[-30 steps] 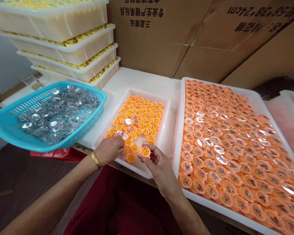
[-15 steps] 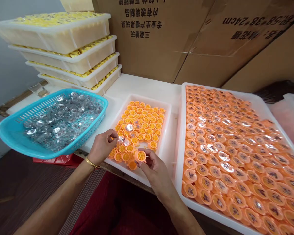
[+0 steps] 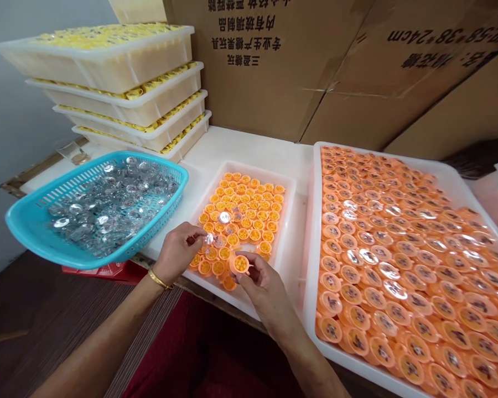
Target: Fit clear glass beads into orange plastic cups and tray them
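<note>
My right hand [image 3: 262, 283] pinches a small orange cup [image 3: 239, 263] filled with yellow beads, just above the near edge of the small white tray [image 3: 291, 221]. My left hand [image 3: 178, 250], with a gold bracelet on its wrist, pinches a clear plastic lid [image 3: 208, 239] over the tray's near left corner. The tray holds several open orange cups [image 3: 249, 207] of yellow beads, and a few loose clear lids lie on them. Both hands are close together, a few centimetres apart.
A blue basket [image 3: 33, 243] of clear lids juts over the table's left edge. A large white tray [image 3: 315, 166] of lidded orange cups fills the right. Stacked white trays [image 3: 120, 83] of yellow pieces stand at the back left, cardboard boxes [image 3: 315, 72] behind.
My left hand picked a clear lid off the tray and lifted it towards the cup. My right hand kept hold of the cup. The camera view shifted slightly left and up.
</note>
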### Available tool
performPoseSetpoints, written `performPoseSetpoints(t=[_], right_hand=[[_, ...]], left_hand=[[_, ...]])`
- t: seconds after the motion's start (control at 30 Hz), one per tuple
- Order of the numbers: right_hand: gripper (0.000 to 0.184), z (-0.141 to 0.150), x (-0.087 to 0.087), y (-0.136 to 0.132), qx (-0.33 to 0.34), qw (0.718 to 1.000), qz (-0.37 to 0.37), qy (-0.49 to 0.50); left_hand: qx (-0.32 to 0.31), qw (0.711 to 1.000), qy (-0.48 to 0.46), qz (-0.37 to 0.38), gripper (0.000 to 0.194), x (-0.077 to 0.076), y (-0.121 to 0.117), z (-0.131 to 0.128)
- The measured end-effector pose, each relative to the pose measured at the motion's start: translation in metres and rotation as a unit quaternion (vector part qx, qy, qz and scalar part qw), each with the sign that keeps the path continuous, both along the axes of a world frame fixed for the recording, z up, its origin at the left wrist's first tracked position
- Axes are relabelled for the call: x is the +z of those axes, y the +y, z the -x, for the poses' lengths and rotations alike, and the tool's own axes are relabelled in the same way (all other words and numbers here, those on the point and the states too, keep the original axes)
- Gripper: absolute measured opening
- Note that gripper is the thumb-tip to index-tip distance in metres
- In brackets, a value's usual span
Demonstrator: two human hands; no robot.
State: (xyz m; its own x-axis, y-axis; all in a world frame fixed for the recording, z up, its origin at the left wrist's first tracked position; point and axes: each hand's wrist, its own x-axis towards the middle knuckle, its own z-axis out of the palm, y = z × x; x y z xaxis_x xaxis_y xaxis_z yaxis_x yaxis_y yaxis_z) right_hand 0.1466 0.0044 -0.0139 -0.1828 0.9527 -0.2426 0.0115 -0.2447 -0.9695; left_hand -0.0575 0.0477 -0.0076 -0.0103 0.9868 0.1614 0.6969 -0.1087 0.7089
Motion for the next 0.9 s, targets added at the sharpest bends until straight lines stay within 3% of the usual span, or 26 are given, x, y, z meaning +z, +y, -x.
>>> performPoseSetpoints(t=[0.13,0.27,0.43,0.53,0.63,0.73,0.83,0.9], right_hand=[[0.032,0.002,-0.001,0.001,0.002,1.000,0.003,0.015],[0.030,0.005,0.001,0.000,-0.001,0.999,0.004,0.038],[0.030,0.006,0.008,0.000,-0.030,0.996,-0.006,0.080],[0.031,0.001,0.011,0.000,-0.057,0.993,-0.022,0.100],[0.030,-0.004,0.015,0.001,-0.068,0.991,-0.024,0.109],[0.029,-0.008,0.019,0.001,-0.059,0.992,-0.022,0.107],[0.028,-0.010,0.021,0.000,-0.031,0.995,-0.022,0.094],[0.029,-0.012,0.021,-0.001,-0.012,0.997,-0.023,0.072]], left_hand=[[0.005,0.997,-0.071,0.014,0.009,-0.001,-0.004,-0.008],[-0.024,0.993,-0.116,-0.030,0.005,0.003,-0.011,-0.026],[-0.103,0.980,-0.046,-0.163,0.014,0.011,-0.025,-0.048],[-0.152,0.970,-0.042,-0.187,0.024,0.011,-0.031,-0.055],[-0.170,0.972,-0.073,-0.147,0.029,0.010,-0.035,-0.058],[-0.147,0.977,-0.137,-0.064,0.018,0.011,-0.034,-0.060],[-0.118,0.965,-0.232,0.044,0.017,0.014,-0.028,-0.062],[-0.133,0.955,-0.251,0.082,0.024,0.017,-0.024,-0.062]])
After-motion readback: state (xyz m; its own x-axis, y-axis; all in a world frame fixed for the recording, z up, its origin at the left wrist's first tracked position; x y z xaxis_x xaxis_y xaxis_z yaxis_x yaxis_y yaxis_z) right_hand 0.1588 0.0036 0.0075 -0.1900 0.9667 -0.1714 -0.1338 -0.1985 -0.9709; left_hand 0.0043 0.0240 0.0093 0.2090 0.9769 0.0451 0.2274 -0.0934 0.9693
